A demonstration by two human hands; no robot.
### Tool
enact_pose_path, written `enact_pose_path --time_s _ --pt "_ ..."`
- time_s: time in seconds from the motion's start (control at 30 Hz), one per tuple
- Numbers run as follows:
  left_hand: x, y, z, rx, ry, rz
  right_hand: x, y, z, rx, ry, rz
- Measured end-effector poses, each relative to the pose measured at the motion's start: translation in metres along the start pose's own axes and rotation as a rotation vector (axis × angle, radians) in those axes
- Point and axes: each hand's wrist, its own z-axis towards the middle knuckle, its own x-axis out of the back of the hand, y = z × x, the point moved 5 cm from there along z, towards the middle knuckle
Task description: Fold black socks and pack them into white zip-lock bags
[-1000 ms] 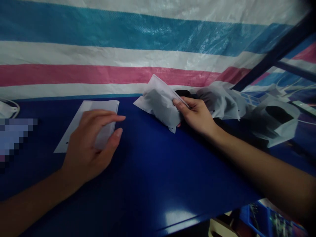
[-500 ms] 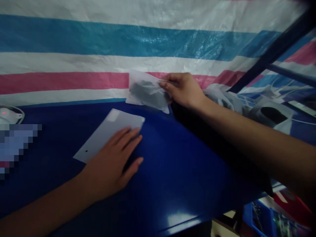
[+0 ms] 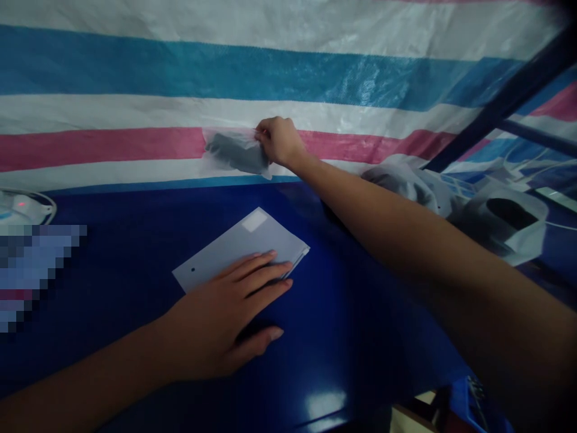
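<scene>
My left hand lies flat, fingers spread, on a frosted zip bag that rests on the blue table. The bag has a white label near its far corner and a small dark hole near its left end. Beyond it, my right hand pinches the right edge of a translucent plastic bag with something dark inside. That bag is held up above the table's back edge, in front of the striped sheet. What the dark content is, I cannot make out.
A striped tarp hangs behind the blue table. More bags with dark contents lie at the right, near a dark metal frame. A white device with a red light stands at the left. A blue bin is below the table's edge.
My right hand has carried the filled bag to the left and slightly up. My left hand has slid the flat zip bag to the right and a little nearer.
</scene>
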Motion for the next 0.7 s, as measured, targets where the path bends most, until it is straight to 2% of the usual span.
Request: enact_pose_path --time_s 0.1,0.2,0.3,0.4,0.53,0.7 --pt "-0.001 0.0 0.0 0.003 -0.008 0.028 -0.006 -0.012 -0.003 0.012 -0.101 0.125" --pt "-0.002 0.0 -0.001 0.004 -0.012 0.05 -0.019 -0.044 -0.011 0.083 -0.221 0.243" --pt "-0.001 0.0 0.0 0.004 -0.003 0.056 -0.04 -0.081 -0.02 0.13 -0.376 0.401" --pt "-0.001 0.0 0.001 -0.001 0.005 0.066 -0.064 -0.106 -0.02 0.098 -0.431 0.391" --pt "-0.002 0.0 0.001 -0.004 0.001 0.074 -0.085 -0.112 -0.017 0.038 -0.45 0.397" --pt "0.0 0.0 0.001 0.004 -0.003 0.072 -0.082 -0.096 -0.027 -0.061 -0.427 0.516"
